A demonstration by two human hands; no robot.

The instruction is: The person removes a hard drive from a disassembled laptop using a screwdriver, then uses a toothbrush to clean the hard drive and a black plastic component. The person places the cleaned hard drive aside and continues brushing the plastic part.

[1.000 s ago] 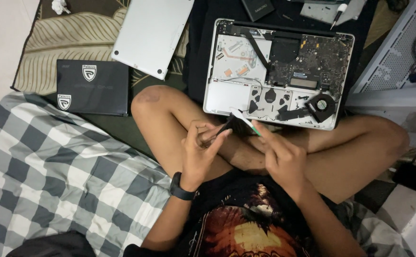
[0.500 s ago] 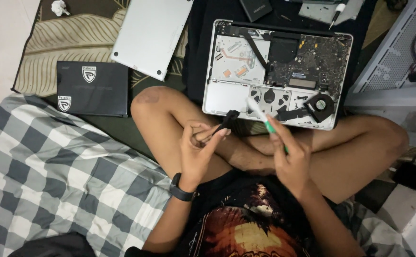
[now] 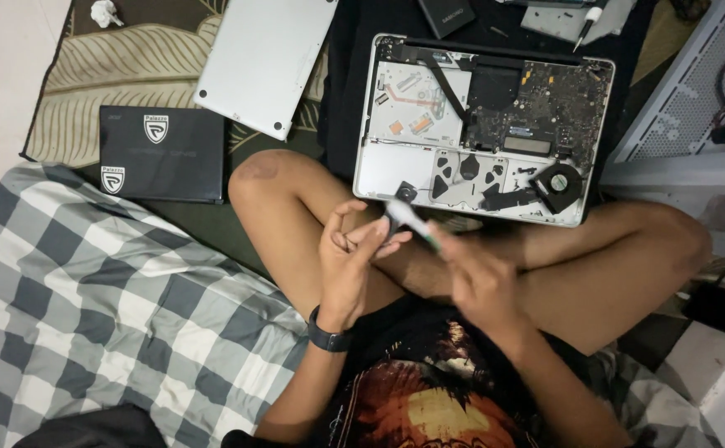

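The left hand [image 3: 352,264] pinches a small dark plastic part [image 3: 392,222], and the right hand [image 3: 480,280] works at it with a slim white tool with a green band [image 3: 416,228]. The part sits above the crossed legs, at about 6 o'clock from the opened silver laptop chassis [image 3: 395,170], close to the lower edge of that chassis.

The part looks light and stiff, probably brittle at its thin edges, so I judge it best held by its body between thumb and fingertip, not by any narrow tab. It is dark, short and blocky; motion blur hides finer detail. The tool reads as a thin, rigid stick, pale along its length, blurred at the tip.

The left thumb and forefinger close together on the part, while the other 3 fingers curl loosely apart. The right fingers wrap around the tool's rear end, though blur leaves the exact grip unclear.

At 12 o'clock from the hands lies the chassis with its green circuit board and a round black fan [image 3: 558,179]. At 10 o'clock rests the detached flat silver bottom cover [image 3: 267,58], and at 9 o'clock a closed black laptop [image 3: 163,153] beside a grey-and-white checked blanket [image 3: 88,315].
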